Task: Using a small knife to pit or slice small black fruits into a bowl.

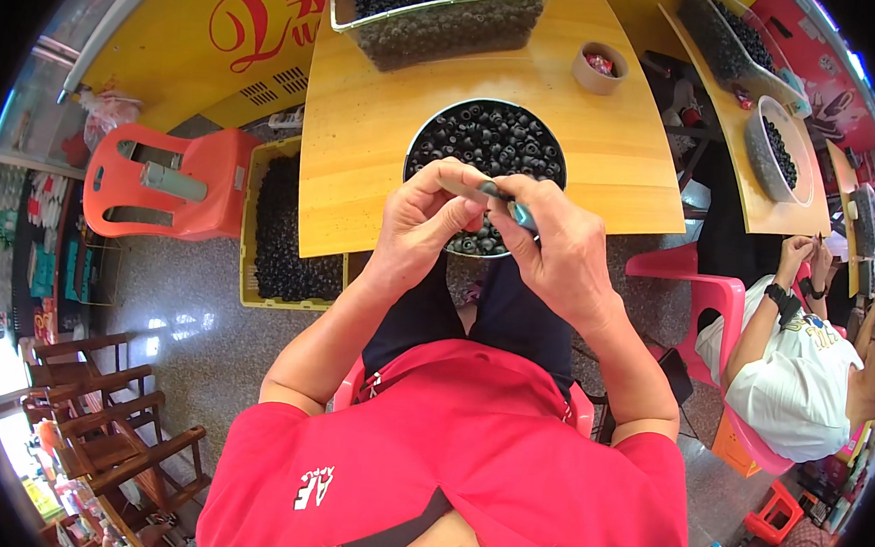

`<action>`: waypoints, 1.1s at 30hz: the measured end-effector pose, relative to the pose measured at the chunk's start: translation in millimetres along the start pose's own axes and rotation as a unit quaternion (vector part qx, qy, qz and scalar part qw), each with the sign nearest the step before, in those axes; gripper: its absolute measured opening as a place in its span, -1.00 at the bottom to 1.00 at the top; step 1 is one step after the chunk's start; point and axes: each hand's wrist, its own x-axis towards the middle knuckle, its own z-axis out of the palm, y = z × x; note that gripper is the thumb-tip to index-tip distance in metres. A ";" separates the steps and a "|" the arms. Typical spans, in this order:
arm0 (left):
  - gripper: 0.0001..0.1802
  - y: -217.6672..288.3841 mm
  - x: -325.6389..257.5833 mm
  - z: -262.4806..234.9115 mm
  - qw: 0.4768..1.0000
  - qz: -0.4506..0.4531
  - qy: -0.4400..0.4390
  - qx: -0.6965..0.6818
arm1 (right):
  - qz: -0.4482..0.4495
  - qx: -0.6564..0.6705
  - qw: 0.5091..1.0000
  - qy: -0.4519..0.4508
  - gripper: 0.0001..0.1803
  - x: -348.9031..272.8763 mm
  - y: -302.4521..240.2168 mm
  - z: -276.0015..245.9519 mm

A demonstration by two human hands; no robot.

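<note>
Both my hands meet above a round bowl (415, 152) of small black ring-shaped pieces (491, 136) at the table's near edge. My left hand (426, 223) is closed in a pinch, with a bit of red showing by the thumb tip. What it pinches is mostly hidden by the fingers. My right hand (564, 246) is wrapped round a small tool with a teal handle (521, 216), whose working end cannot be made out. One dark piece (490, 188) shows between the fingertips of the two hands.
Beyond the bowl, a clear bin (447, 33) of black pieces stands on the wooden table (364, 169), with a small round cup (600, 68) to its right. A yellow crate (250, 262) and an orange chair (168, 182) are at left. A co-worker (793, 365) sits at right.
</note>
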 end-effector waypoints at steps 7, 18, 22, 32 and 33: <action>-0.84 -0.1 2.7 3.6 1.000 0.008 0.007 0.029 | -0.014 -0.099 0.995 -0.006 -0.78 -3.8 3.6 -3.0; -0.83 1.4 3.4 5.6 0.996 -0.006 0.018 0.083 | -0.019 -0.111 0.994 0.004 -0.78 -1.6 10.5 -5.7; -0.83 0.7 1.6 6.7 0.995 0.007 0.017 0.098 | -0.023 -0.104 0.994 0.015 -0.79 -0.9 13.7 -7.6; -0.83 -3.1 2.7 2.6 1.000 -0.009 0.017 0.021 | -0.002 -0.107 0.994 -0.009 -0.82 -1.6 11.5 -3.3; -0.84 -1.0 0.7 0.0 1.000 -0.015 0.013 0.013 | -0.002 -0.108 0.994 -0.007 -0.83 -0.5 12.1 -1.5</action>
